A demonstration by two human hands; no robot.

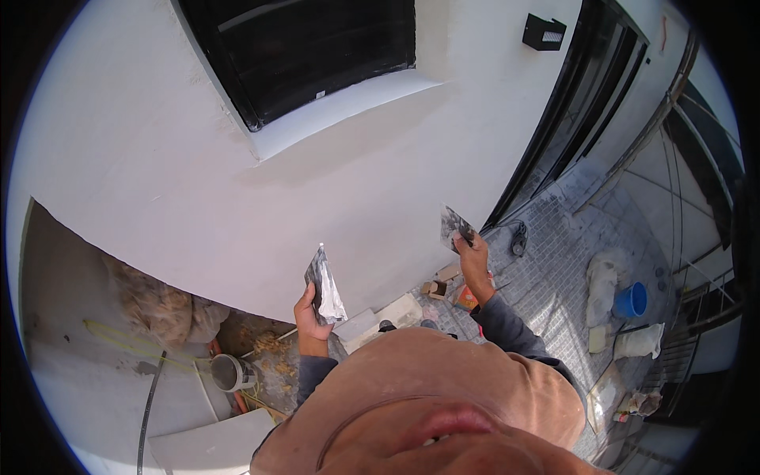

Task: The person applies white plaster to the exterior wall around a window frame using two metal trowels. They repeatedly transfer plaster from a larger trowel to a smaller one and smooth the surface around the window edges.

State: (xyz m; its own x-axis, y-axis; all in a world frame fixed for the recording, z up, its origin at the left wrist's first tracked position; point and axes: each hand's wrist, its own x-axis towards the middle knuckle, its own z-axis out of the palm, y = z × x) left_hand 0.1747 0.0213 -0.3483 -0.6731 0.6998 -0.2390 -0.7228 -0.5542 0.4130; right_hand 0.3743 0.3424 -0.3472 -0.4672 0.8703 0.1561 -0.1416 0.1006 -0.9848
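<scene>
Brown shirt front and dark sleeves fill the near side. Hands well apart: left hand closed round a broad filling blade carrying white paste; right hand gripping a scraper, thumb on its blade. Both tools are held up before the pale wall, scraper farther right; whether either touches it, cannot tell. Step in hand looks like skim-coating, paste loaded on the left blade. Next move probably calls for taking some paste onto the scraper, then drawing it flat at a low, even angle. A greyer band below the sill may be a damp coat. Counts: two hands, two blades, one load of paste; one dark window far up; one black wall fixture far right; one dark-framed glass door right; two buckets visible, blue bucket right on the paving, pale bucket left; one small open carton near the wall's foot.
</scene>
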